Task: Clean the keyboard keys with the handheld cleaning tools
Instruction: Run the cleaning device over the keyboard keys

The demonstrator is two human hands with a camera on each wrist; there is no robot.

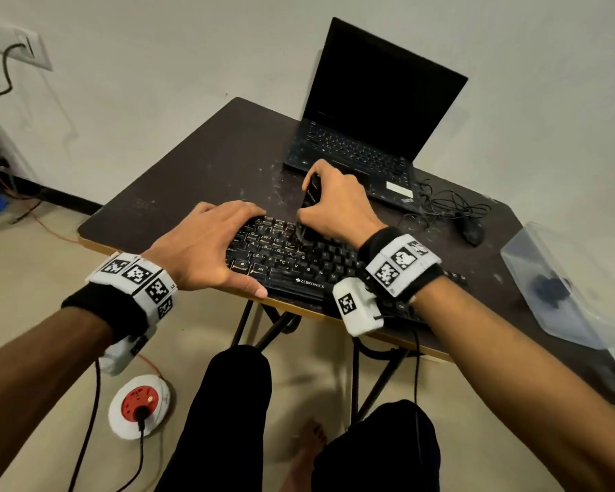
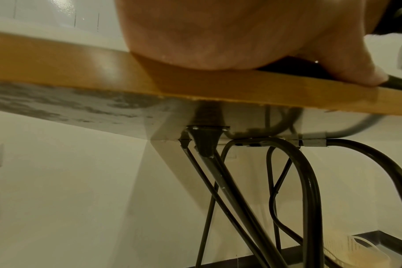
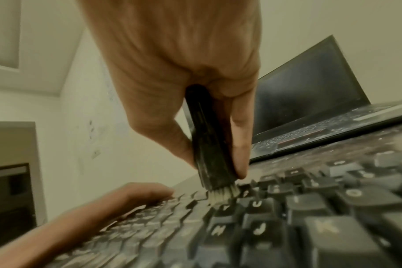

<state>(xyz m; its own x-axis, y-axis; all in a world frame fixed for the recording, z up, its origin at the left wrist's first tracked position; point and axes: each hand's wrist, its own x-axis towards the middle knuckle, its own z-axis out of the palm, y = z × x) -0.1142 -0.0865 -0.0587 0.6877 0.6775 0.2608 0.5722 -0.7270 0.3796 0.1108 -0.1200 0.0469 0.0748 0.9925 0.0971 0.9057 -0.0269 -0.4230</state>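
A black keyboard [image 1: 299,264] [image 3: 287,217] lies along the near edge of the dark table [image 1: 199,165]. My right hand [image 1: 338,204] [image 3: 184,72] grips a black-handled brush [image 1: 309,204] [image 3: 207,141] held upright. Its pale bristles [image 3: 223,194] press between keys in the upper middle rows. My left hand [image 1: 206,243] [image 3: 117,199] lies flat over the keyboard's left end, fingers spread, with the thumb [image 2: 347,72] along the front edge. The dust on the keys looks pale.
An open black laptop [image 1: 370,111] stands behind the keyboard. A black mouse [image 1: 471,229] with tangled cable lies to the right. A clear plastic box [image 1: 565,285] sits at the table's right edge. White specks litter the tabletop. Folding metal legs [image 2: 218,172] stand under the table.
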